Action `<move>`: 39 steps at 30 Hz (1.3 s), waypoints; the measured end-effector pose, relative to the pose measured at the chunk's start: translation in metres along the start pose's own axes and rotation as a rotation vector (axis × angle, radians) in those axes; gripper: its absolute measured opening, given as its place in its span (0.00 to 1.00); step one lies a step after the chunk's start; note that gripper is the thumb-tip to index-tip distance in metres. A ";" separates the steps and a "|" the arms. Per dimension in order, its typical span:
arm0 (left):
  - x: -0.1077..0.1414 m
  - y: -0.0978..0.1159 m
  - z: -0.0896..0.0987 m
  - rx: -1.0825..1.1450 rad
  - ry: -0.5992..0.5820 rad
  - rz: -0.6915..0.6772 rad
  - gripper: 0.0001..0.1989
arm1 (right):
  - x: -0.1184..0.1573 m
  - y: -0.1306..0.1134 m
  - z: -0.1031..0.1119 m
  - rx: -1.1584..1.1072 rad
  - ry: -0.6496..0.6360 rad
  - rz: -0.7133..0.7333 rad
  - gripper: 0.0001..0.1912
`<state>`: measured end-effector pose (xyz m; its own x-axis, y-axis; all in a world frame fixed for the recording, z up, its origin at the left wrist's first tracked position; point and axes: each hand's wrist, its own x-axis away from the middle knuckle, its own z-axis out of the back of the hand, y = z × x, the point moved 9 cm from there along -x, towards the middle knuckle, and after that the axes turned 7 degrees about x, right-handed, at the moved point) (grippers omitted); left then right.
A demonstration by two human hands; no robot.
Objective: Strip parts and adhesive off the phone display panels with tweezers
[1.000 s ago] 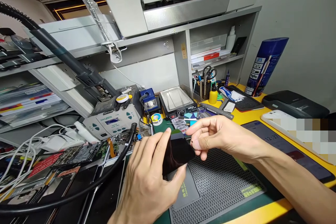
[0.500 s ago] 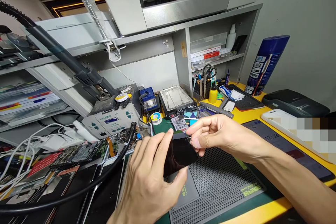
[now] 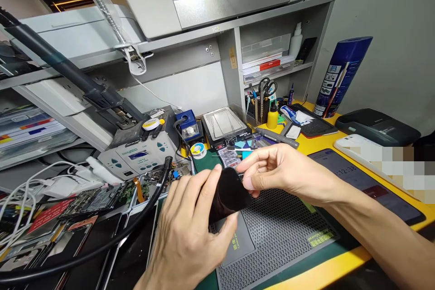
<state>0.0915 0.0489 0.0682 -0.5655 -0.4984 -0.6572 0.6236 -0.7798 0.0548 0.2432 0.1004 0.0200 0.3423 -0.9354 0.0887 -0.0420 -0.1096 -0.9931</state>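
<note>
A black phone-like panel with a glossy dark face [image 3: 229, 195] is held tilted above the mat. My left hand [image 3: 190, 222] wraps round its left side, with the thumb along the lower edge and fingers at the top. My right hand [image 3: 268, 170] is at the panel's upper right edge, thumb and forefinger pinched together. Whatever lies between those fingertips is too small to make out. Beneath both hands lies a grey perforated mat [image 3: 282, 231].
A phone with a lit screen [image 3: 363, 186] lies at the right. Left are a grey soldering station [image 3: 136, 156], a thick black hose [image 3: 136, 224] and stacked phone parts. Behind stand a yellow bottle [image 3: 272, 117] and a blue can [image 3: 343, 74].
The view has shifted a little, so the surroundings sit slightly higher and further left. The panel has tilted somewhat, and its top corner now shows more fully. Both hands keep their grips.
</note>
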 end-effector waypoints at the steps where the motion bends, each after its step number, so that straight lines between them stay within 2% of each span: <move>1: 0.000 0.000 0.000 0.000 -0.002 -0.006 0.32 | 0.000 0.000 0.000 0.013 -0.006 0.012 0.12; 6: -0.002 0.003 -0.002 0.001 -0.001 -0.042 0.30 | 0.003 -0.003 0.000 0.091 -0.026 0.068 0.09; 13: -0.004 0.002 -0.006 0.003 -0.011 -0.044 0.30 | 0.009 -0.005 0.002 0.203 0.030 0.077 0.08; 28: -0.004 0.003 -0.005 -0.015 -0.004 -0.056 0.30 | 0.008 -0.002 0.001 0.209 0.037 0.065 0.07; 39: -0.006 0.006 -0.007 -0.048 -0.010 -0.081 0.27 | 0.009 -0.006 0.000 0.304 0.045 0.041 0.07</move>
<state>0.1027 0.0494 0.0670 -0.6203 -0.4384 -0.6504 0.6006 -0.7988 -0.0344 0.2463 0.0926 0.0263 0.3036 -0.9518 0.0446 0.2301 0.0279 -0.9728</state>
